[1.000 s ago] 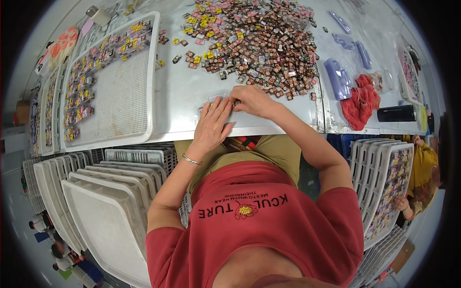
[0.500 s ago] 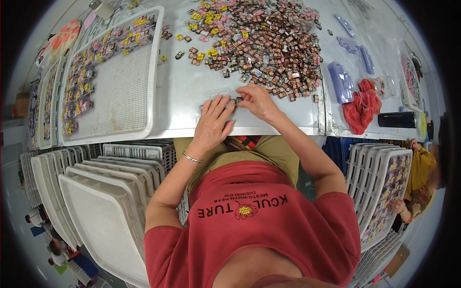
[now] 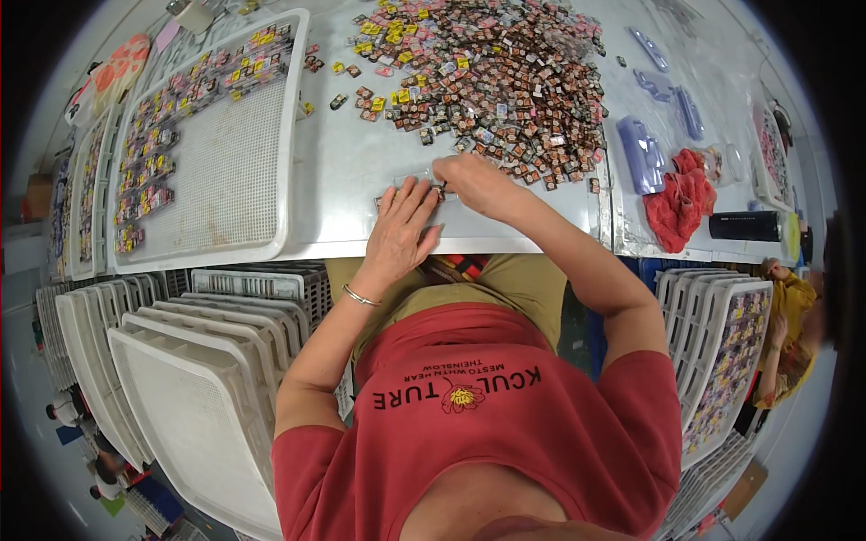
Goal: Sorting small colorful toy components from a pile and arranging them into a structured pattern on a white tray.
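Note:
My left hand [image 3: 398,227] lies on the table with its fingers stretched out, resting over a small clear plastic piece [image 3: 417,171] and some dark little pieces mostly hidden beneath the fingers. Just beside those fingertips, my right hand [image 3: 481,187] is curled closed at the plastic's right side. Its fingertips point down, and what they pinch is hidden behind the knuckles. Beyond both hands spreads a large heap of small flat printed pieces [image 3: 532,99], mostly dark brown, with yellow and pink ones toward the far left.
To the left stands a white mesh tray [image 3: 287,162] with rows of small packed pieces. Blue-violet plastic shapes [image 3: 639,155], a red cloth [image 3: 678,203] and a black cylinder [image 3: 745,225] lie on the right. Stacked white trays [image 3: 194,406] flank me below the table; a co-worker [image 3: 789,343] is at far right.
My right hand has turned inward and moved slightly left, its fingers now tucked down, while its elbow swings outward. My left hand stays put. The co-worker's arm at right has shifted.

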